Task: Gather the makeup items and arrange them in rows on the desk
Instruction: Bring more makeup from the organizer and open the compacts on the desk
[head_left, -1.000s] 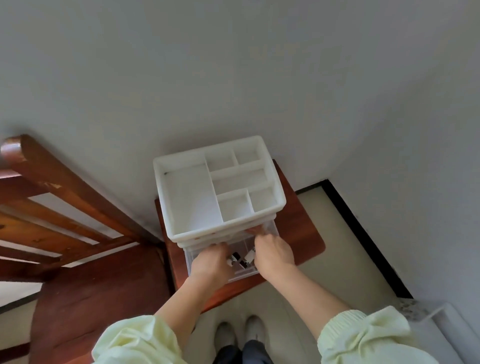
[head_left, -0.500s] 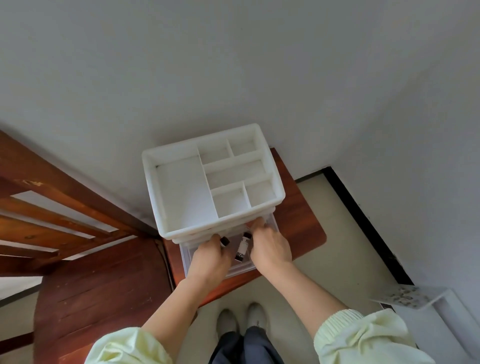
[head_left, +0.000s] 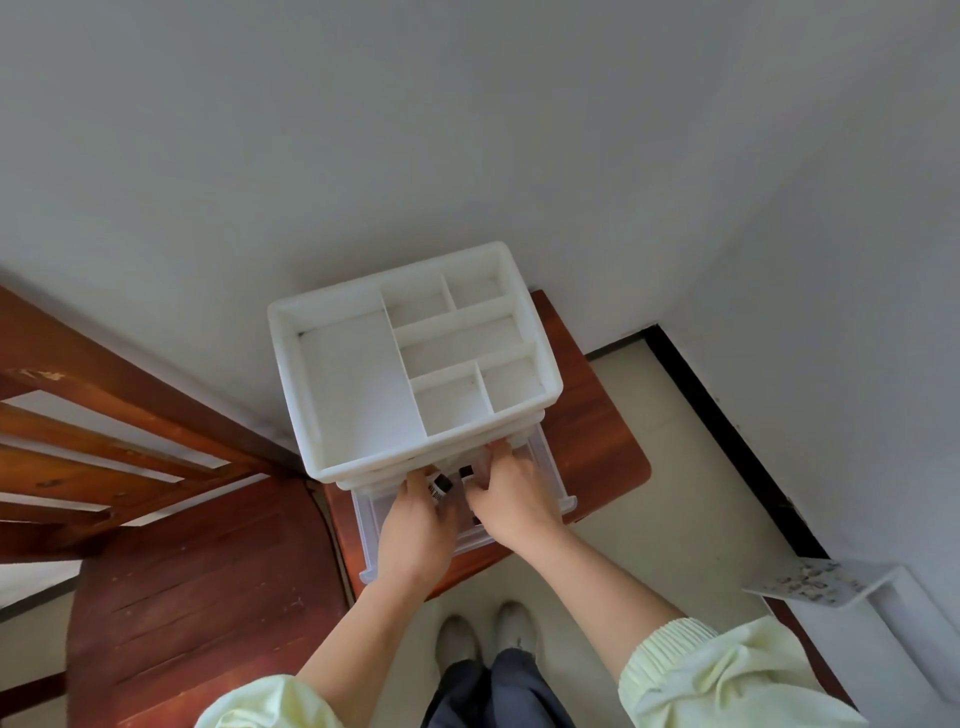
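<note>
Small wooden table (head_left: 597, 441) tucked against the wall; chair (head_left: 182, 571) just beside its left edge, no gap to work in there. Bare strip of tabletop to the right of the organizer (head_left: 353, 395), then open floor out to the dark skirting. Organizer backs onto the wall. Its white top tray is split into one large and five smaller compartments, all showing bare bottoms. Clear drawer (head_left: 550, 467) below is pulled out toward the person, its front reaching about to the table's near edge. Both hands are inside the drawer, close together. Left hand (head_left: 415, 530): fingers curled, pinching a small bottle (head_left: 439, 486) with a white barcode label and black cap, tilted, just above the drawer. Right hand (head_left: 511, 499): fingers bent down into the drawer beside a second black cap (head_left: 466, 472); cannot tell whether it grips anything. Other drawer contents are hidden under the hands. Shoes (head_left: 457, 639) stand near the table's front edge.
</note>
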